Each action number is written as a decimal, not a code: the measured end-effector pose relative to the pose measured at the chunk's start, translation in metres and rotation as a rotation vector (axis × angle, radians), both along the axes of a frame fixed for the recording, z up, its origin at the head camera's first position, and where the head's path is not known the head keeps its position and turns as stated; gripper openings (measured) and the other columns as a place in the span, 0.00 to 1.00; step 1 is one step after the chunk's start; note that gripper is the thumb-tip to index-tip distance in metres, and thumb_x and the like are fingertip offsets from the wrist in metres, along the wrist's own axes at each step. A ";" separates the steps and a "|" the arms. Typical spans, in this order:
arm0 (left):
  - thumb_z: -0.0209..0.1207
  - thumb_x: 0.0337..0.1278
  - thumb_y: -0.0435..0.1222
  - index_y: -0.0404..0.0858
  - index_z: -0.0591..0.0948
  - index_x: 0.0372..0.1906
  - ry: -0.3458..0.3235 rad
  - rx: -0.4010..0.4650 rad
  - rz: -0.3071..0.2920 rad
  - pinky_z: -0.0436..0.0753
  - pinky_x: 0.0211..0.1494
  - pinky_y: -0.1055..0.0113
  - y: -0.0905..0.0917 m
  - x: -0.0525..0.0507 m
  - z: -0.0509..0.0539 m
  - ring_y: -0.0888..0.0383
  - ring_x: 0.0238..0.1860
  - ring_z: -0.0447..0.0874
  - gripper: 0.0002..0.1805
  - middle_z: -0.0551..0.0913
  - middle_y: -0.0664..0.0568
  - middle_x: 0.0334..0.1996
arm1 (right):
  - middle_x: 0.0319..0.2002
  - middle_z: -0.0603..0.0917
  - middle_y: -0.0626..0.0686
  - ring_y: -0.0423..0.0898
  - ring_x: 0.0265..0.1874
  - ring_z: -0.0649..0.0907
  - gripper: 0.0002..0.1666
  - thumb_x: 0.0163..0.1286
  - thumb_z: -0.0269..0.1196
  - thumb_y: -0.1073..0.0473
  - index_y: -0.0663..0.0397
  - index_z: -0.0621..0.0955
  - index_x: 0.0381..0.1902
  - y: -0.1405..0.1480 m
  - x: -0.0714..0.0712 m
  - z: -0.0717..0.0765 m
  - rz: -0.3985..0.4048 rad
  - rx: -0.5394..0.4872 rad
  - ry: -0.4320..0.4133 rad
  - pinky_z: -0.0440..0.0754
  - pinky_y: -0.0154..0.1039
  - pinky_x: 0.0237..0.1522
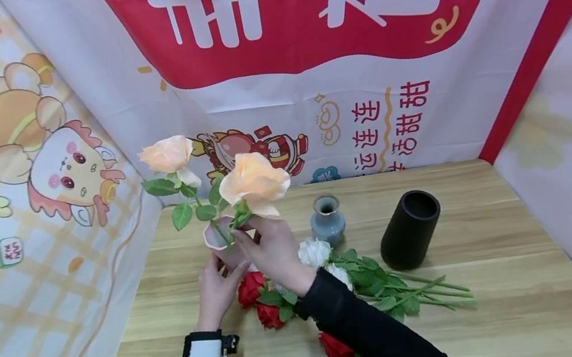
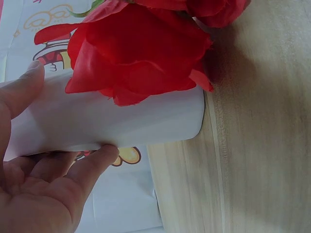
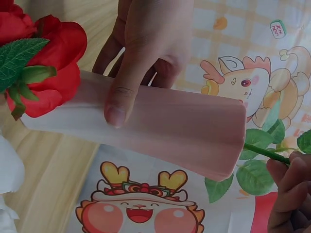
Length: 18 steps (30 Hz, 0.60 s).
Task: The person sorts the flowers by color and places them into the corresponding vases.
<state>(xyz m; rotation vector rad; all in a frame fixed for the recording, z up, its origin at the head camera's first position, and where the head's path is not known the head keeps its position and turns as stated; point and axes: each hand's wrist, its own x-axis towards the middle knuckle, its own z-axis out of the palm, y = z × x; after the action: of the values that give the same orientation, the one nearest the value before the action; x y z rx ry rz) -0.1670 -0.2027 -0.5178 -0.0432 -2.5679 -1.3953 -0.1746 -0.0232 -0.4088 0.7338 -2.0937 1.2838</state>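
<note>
Since the table (image 1: pixel 511 293) bears the pink vase (image 3: pixel 180 126) at its back left, brace that first: your left hand (image 1: pixel 219 291) grips the body, so hold it firm against tipping. Your right hand (image 1: pixel 274 252) pinches a green stem (image 3: pixel 262 151) by the mouth; which peach rose (image 1: pixel 255 181) it belongs to, hard to tell. Best ease it down straight, leaves clear of the rim. Vase: pale pink, smooth, flaring to a faceted mouth. Two peach roses: full-petalled, spread above it. Leaves (image 3: pixel 255 177): green, toothed.

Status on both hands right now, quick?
Left hand: closed, holding the pink vase.
Right hand: closed, pinching a peach rose stem at the vase mouth.
</note>
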 end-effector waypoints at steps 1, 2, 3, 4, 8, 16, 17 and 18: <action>0.70 0.54 0.52 0.39 0.73 0.62 -0.004 0.003 -0.002 0.81 0.51 0.49 0.000 0.000 0.000 0.45 0.55 0.79 0.35 0.80 0.38 0.54 | 0.35 0.87 0.49 0.34 0.16 0.74 0.08 0.67 0.68 0.61 0.55 0.86 0.44 -0.001 0.000 0.000 0.003 0.009 -0.017 0.71 0.26 0.21; 0.70 0.54 0.51 0.39 0.73 0.63 -0.008 0.006 -0.003 0.80 0.52 0.49 -0.001 0.000 0.000 0.44 0.55 0.79 0.36 0.79 0.37 0.55 | 0.35 0.87 0.48 0.34 0.18 0.75 0.08 0.67 0.68 0.61 0.55 0.86 0.44 -0.003 0.000 -0.001 0.005 0.024 -0.030 0.70 0.26 0.21; 0.70 0.55 0.51 0.38 0.73 0.64 -0.014 0.004 0.000 0.80 0.52 0.49 -0.001 -0.001 0.000 0.44 0.56 0.78 0.36 0.79 0.37 0.56 | 0.35 0.87 0.48 0.35 0.18 0.75 0.08 0.66 0.68 0.61 0.55 0.86 0.43 -0.005 0.000 -0.001 0.007 0.035 -0.044 0.70 0.27 0.21; 0.69 0.55 0.50 0.38 0.72 0.64 -0.019 0.003 0.002 0.80 0.52 0.49 -0.002 -0.001 -0.001 0.43 0.56 0.78 0.36 0.79 0.37 0.56 | 0.34 0.87 0.48 0.35 0.18 0.75 0.08 0.66 0.69 0.61 0.55 0.86 0.43 -0.007 0.001 -0.001 0.005 0.050 -0.058 0.69 0.27 0.20; 0.69 0.57 0.44 0.36 0.72 0.65 -0.029 -0.004 0.007 0.80 0.51 0.49 -0.001 -0.001 -0.002 0.40 0.55 0.79 0.34 0.78 0.36 0.57 | 0.32 0.85 0.47 0.36 0.21 0.77 0.12 0.64 0.70 0.61 0.55 0.85 0.46 -0.008 0.004 -0.004 0.009 0.093 -0.121 0.66 0.29 0.17; 0.70 0.56 0.45 0.33 0.75 0.60 0.040 0.004 -0.024 0.81 0.49 0.48 0.001 -0.002 -0.004 0.40 0.55 0.79 0.32 0.79 0.35 0.55 | 0.31 0.87 0.49 0.32 0.14 0.73 0.04 0.61 0.71 0.63 0.56 0.88 0.34 0.016 0.020 -0.015 -0.012 0.124 -0.333 0.72 0.28 0.18; 0.70 0.55 0.45 0.33 0.76 0.60 0.041 0.014 -0.019 0.81 0.49 0.49 0.001 -0.002 -0.004 0.40 0.55 0.79 0.31 0.79 0.35 0.55 | 0.31 0.87 0.49 0.32 0.15 0.74 0.03 0.61 0.71 0.63 0.56 0.88 0.33 0.020 0.023 -0.015 -0.007 0.142 -0.346 0.73 0.29 0.19; 0.70 0.55 0.45 0.32 0.76 0.59 0.039 0.020 -0.013 0.81 0.50 0.49 0.000 -0.002 -0.004 0.40 0.55 0.79 0.31 0.79 0.35 0.55 | 0.31 0.87 0.48 0.32 0.16 0.75 0.03 0.60 0.71 0.64 0.56 0.87 0.33 0.023 0.025 -0.016 -0.004 0.163 -0.358 0.74 0.29 0.21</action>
<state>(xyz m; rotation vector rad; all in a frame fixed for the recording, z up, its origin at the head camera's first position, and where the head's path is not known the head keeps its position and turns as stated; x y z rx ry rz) -0.1693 -0.2023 -0.5215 -0.0834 -2.5268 -1.4103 -0.1497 0.0003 -0.4247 0.6003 -2.5076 1.3324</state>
